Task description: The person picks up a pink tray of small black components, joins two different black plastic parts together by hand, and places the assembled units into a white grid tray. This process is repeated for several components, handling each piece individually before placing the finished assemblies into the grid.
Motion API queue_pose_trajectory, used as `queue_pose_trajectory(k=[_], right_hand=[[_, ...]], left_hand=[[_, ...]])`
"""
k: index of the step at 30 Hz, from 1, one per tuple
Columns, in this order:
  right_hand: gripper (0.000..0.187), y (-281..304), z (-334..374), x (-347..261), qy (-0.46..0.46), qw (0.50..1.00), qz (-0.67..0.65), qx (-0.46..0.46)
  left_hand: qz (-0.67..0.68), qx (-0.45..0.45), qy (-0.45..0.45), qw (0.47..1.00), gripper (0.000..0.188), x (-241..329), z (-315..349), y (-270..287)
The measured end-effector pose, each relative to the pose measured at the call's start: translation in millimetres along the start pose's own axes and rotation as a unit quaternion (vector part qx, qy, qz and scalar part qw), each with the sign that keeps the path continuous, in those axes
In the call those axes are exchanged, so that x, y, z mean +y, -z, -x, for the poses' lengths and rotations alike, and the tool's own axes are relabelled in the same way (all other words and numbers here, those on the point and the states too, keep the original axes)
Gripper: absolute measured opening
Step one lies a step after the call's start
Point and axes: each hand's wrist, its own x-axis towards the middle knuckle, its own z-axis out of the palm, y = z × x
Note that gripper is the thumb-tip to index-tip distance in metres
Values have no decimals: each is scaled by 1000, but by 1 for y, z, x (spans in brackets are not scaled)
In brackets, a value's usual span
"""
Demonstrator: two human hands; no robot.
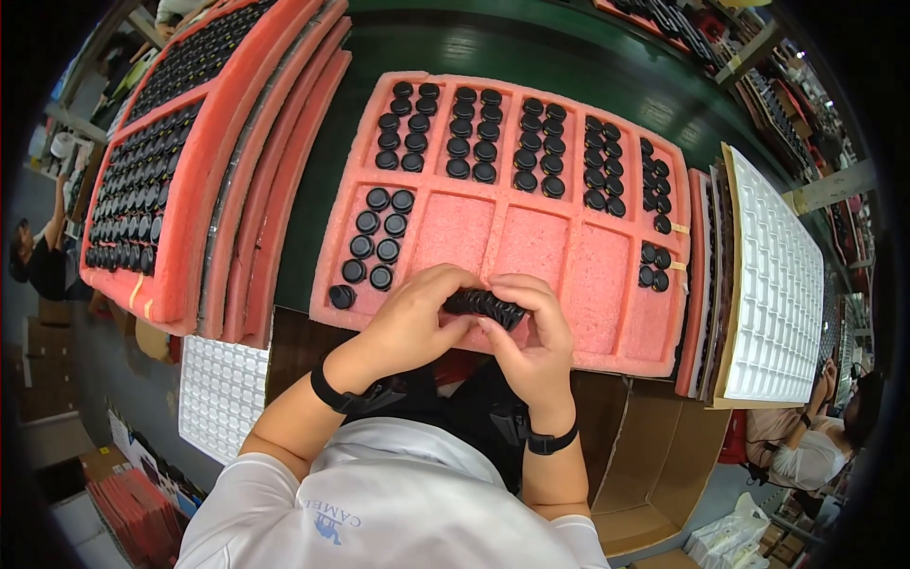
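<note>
Pink foam tray (368,169): being supported by the green bench (455,47); black round pieces (484,152) are being carried in all five compartments along the far edge.
Left-edge compartment (346,232): paired pieces are being carried here too, with a tilted piece (342,296) being shown at the tray's near left corner.
Right-edge compartment (646,327): four pieces are being carried, toward its far end.
Black row (487,305): several pieces, packed side by side, being held over the near edge, about midway along; whether foam is being touched cannot be told.
Left hand (417,308): being curled around the row's left end.
Right hand (536,332): being wrapped about the right end, the two thumbs being held near each other.
Grip: narrow, the row being clasped by both hands; some fingertip contacts are being hidden.
Handling: probably best being done with even pressure from both ends, the row being kept straight; if one end is being loosened early, pieces could be spilled from the middle.
</note>
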Motion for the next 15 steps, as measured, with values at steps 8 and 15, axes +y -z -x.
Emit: queue_pose_trajectory(k=[8, 15], right_hand=[[37, -3, 1, -9, -22, 997, -73, 34], [38, 0, 0, -14, -19, 999, 20, 17]], left_hand=[[126, 27, -61, 990, 35, -2, 2, 3], [229, 25, -44, 972, 34, -8, 3, -1]])
